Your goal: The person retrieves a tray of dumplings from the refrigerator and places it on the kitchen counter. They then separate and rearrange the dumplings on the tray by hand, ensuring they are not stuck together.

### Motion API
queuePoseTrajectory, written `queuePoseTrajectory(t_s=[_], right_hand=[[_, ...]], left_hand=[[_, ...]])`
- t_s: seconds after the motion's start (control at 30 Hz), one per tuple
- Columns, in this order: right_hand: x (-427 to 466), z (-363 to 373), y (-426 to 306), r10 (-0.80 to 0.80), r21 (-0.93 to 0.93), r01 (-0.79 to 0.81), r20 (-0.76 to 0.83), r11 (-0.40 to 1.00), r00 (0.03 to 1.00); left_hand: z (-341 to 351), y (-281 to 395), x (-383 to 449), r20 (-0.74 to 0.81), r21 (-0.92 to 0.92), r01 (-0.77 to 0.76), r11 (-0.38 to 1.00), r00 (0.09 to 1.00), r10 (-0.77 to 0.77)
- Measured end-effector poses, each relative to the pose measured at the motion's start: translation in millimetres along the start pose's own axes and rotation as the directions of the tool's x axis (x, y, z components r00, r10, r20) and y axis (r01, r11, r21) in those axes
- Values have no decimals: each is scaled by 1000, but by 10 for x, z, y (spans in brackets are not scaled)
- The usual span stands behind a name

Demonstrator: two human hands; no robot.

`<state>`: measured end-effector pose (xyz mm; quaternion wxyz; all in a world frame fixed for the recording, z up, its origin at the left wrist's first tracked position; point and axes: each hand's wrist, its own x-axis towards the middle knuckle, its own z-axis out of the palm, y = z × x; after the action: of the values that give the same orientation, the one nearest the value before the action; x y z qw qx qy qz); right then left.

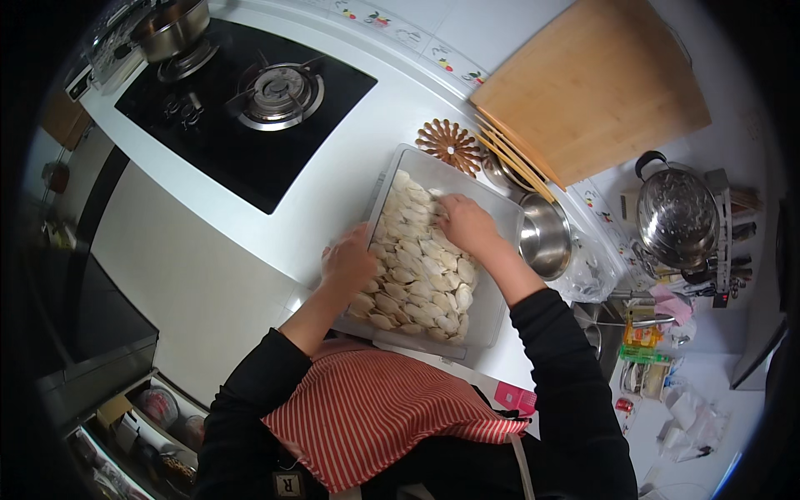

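A translucent plastic tub (pixel 490 312) sits tilted in my view on the white counter, close to my apron. Rows of uncooked dumplings (pixel 415 269) cover much of its floor, leaving a bare strip along the right side. My left hand (pixel 350 262), slightly blurred, is against the tub's left wall; whether its fingers grip the rim is hard to see. Reaching over the right wall, my right hand (pixel 465 224) has its fingertips down at the dumplings near the far right of the rows. What those fingertips hold, if anything, is hidden.
Left stands a black gas hob (pixel 278 94) with a steel pot (pixel 172 28). Behind the tub are a wooden trivet (pixel 450 149), chopsticks (pixel 512 156) and a leaning wooden board (pixel 594 87). A steel bowl (pixel 544 237) and plastic bag (pixel 587 269) sit right, before the sink (pixel 606 337).
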<state>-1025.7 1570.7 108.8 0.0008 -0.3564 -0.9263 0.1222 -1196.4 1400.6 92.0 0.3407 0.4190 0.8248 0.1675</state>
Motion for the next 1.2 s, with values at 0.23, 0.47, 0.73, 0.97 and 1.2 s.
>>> queuePoseTrajectory(t_s=[0.23,0.47,0.73,0.97,1.2], right_hand=[[454,543,-168,-22,-64,15,-110,998,994],[556,567,-179,-32,-174,4,-157,985,987],[629,581,-226,52,-225,-60,-43,972,998],[680,602,-254,118,-207,-122,-33,971,993],[644,541,-283,115,-191,-113,-5,975,993]], left_hand=[[25,-75,-13,-57,-30,-49,998,997,48],[9,-80,-30,-97,-49,-66,997,993,61],[3,-83,-41,-129,-37,-92,995,988,87],[-24,-83,-44,-119,-49,-97,994,989,91],[-4,-106,-33,-122,-50,-107,993,987,100]])
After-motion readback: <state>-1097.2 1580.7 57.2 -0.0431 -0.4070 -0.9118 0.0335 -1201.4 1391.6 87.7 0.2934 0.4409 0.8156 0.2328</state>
